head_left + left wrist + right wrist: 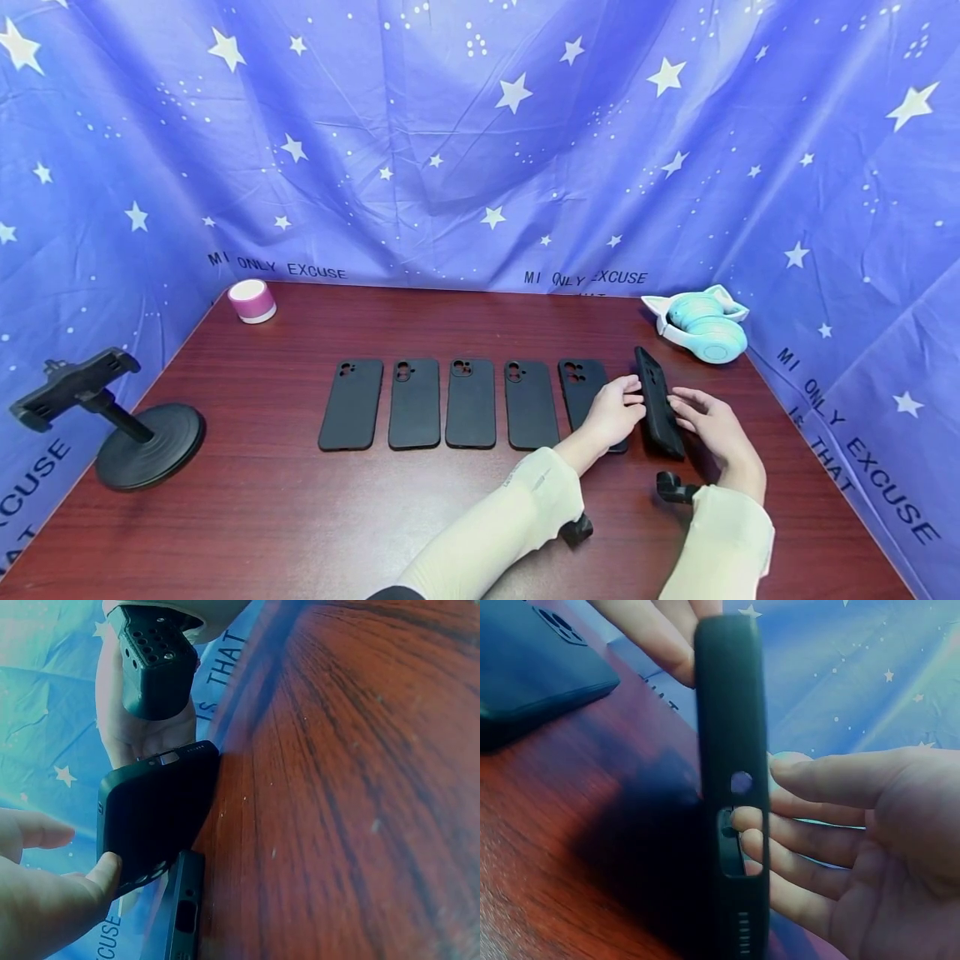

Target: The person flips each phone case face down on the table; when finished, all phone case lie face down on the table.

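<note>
A black phone case (657, 404) stands tilted on its long edge on the table, between my two hands. My left hand (611, 414) touches its left side, the thumb (109, 871) resting at the edge of the broad face. From the right, my right hand (716, 429) holds it with bent fingers. In the right wrist view the end of the phone case (731, 735) shows a port cutout, with fingertips visible through it. Beside the left hand lies another black phone case (581, 392), partly covered by that hand.
Several more black phone cases (470, 408) lie in a row to the left. Cat-ear headphones (708, 325) sit at the back right. A pink-and-white cylinder (253, 302) stands at the back left, and a black phone stand (150, 446) at the left. Star-patterned cloth (450, 150) surrounds the table.
</note>
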Demonstrator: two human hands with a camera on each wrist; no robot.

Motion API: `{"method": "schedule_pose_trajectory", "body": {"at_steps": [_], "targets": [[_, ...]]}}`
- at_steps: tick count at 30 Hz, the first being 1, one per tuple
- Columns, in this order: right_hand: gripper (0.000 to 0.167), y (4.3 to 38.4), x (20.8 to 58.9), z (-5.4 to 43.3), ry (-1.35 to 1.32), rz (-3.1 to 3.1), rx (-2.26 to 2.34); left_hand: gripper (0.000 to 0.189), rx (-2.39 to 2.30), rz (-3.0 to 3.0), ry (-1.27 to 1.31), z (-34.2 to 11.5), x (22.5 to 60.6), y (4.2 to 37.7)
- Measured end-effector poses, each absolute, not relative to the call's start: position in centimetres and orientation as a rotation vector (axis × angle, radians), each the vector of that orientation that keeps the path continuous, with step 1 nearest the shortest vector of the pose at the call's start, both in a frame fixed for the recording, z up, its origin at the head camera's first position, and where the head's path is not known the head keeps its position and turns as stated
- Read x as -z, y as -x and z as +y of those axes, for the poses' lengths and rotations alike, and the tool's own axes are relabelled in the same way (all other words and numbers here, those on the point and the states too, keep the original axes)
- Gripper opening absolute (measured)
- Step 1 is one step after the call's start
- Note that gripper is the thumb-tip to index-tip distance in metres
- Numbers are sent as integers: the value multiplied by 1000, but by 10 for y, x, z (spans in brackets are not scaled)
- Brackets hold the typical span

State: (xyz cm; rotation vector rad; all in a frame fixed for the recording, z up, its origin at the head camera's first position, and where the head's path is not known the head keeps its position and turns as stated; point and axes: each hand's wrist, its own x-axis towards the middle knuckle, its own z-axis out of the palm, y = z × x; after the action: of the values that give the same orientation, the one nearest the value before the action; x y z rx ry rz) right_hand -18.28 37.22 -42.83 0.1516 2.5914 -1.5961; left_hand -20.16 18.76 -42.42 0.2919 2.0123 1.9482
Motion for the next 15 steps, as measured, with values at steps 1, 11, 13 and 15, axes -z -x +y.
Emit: {"method": "schedule_pose_trajectory", "body": {"at_steps": [1, 11, 13, 15], "targets": [[57, 183, 428, 372, -159, 2605, 1563, 49, -1951, 2011, -297, 188, 424, 201], [62, 183, 424, 369, -155, 2483, 1634, 48, -1987, 1993, -408, 190, 425, 199], [63, 183, 422, 368, -136, 2433, 1692, 48, -1992, 1986, -420, 190, 425, 199], [66, 183, 422, 368, -122, 2408, 1720, 47, -1997, 1980, -427, 191, 426, 199]]}}
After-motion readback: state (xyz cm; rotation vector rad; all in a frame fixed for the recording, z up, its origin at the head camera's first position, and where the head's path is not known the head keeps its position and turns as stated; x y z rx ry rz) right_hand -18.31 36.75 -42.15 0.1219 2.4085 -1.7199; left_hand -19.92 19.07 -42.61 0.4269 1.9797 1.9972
